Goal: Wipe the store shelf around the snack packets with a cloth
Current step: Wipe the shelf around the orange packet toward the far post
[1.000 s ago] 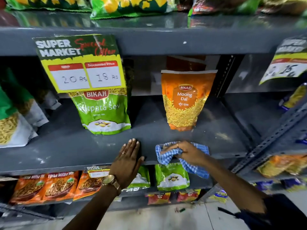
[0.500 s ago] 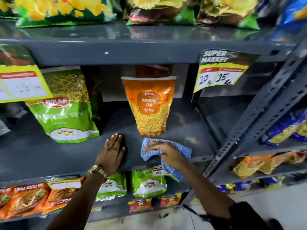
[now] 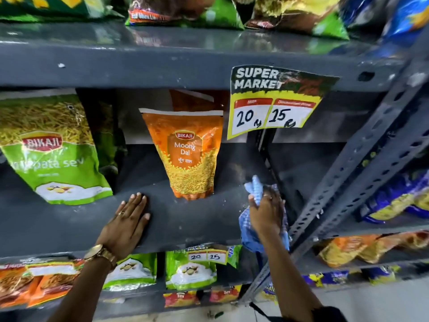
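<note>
1. The blue checked cloth (image 3: pixel 255 189) is soft and limp, best bunched under the palm; the right hand (image 3: pixel 267 210) clutches it at the shelf's (image 3: pixel 185 224) right end.
2. The left hand (image 3: pixel 128 219) lies flat and spread at the front edge.
3. The light Moong Dal packet (image 3: pixel 188 156) may tip; the corner upright (image 3: pixel 348 182) crowds the cloth.

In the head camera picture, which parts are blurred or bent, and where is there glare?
Head view: the wide lens bends the grey metal upright and shelf edges; the blue checked cloth under the right hand is motion-smeared; the orange Moong Dal packet reads sharp; the glossy top shelf mirrors packets.
</note>
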`<state>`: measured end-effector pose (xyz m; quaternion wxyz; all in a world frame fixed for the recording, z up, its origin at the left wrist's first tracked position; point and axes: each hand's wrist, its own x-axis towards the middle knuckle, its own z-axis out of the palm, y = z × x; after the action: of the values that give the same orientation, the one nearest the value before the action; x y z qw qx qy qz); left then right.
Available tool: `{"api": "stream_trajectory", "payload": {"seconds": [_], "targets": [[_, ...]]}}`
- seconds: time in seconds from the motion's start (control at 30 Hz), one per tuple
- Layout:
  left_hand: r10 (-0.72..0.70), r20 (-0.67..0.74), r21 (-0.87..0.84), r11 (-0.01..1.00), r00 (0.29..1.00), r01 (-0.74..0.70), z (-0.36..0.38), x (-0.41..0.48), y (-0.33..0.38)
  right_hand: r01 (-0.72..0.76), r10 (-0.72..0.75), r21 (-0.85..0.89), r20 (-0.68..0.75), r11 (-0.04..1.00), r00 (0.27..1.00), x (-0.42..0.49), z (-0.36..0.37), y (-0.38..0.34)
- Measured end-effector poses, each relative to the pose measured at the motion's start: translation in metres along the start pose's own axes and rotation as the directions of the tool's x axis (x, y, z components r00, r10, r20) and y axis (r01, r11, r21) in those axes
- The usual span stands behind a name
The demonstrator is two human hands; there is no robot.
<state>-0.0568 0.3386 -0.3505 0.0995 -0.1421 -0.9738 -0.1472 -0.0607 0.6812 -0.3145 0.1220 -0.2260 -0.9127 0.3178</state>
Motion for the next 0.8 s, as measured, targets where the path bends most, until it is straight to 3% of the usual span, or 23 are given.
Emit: {"api": "stream_trajectory", "payload": {"seconds": [0.07,0.2,0.37,0.57,0.7,0.8], "targets": [[-0.007,0.002,0.006,1.0,1.0,0.007,0.0,-0.001,-0.001,0.063,-0.075,-0.175,-0.065,0.982,0.995,0.002,0.019,0.003],[0.0,-0.003,0.013,1.0,1.0,0.001,0.002,-0.001,-0.003,-0.018,0.009,-0.22,-0.04,0.975,0.999,0.043,0.03,-0.013],[-0.008,-0.012,0.033,0.999,1.0,0.008,0.006,0.0,-0.006,0.137,-0.136,-0.238,0.019,0.962,0.99,0.113,0.052,-0.028],[-0.032,0.004,0.135,0.99,0.999,0.032,0.007,0.003,-0.005,0.333,-0.254,-0.353,0.252,0.874,0.934,0.165,0.077,-0.049],[-0.076,-0.002,0.152,0.985,0.997,0.076,0.007,0.007,0.002,0.525,-0.43,-0.232,0.359,0.819,0.829,0.198,0.09,-0.049],[-0.092,0.001,0.155,0.984,0.996,0.091,0.007,0.006,0.003,0.55,-0.46,-0.109,0.428,0.828,0.778,0.222,0.101,-0.042]]}}
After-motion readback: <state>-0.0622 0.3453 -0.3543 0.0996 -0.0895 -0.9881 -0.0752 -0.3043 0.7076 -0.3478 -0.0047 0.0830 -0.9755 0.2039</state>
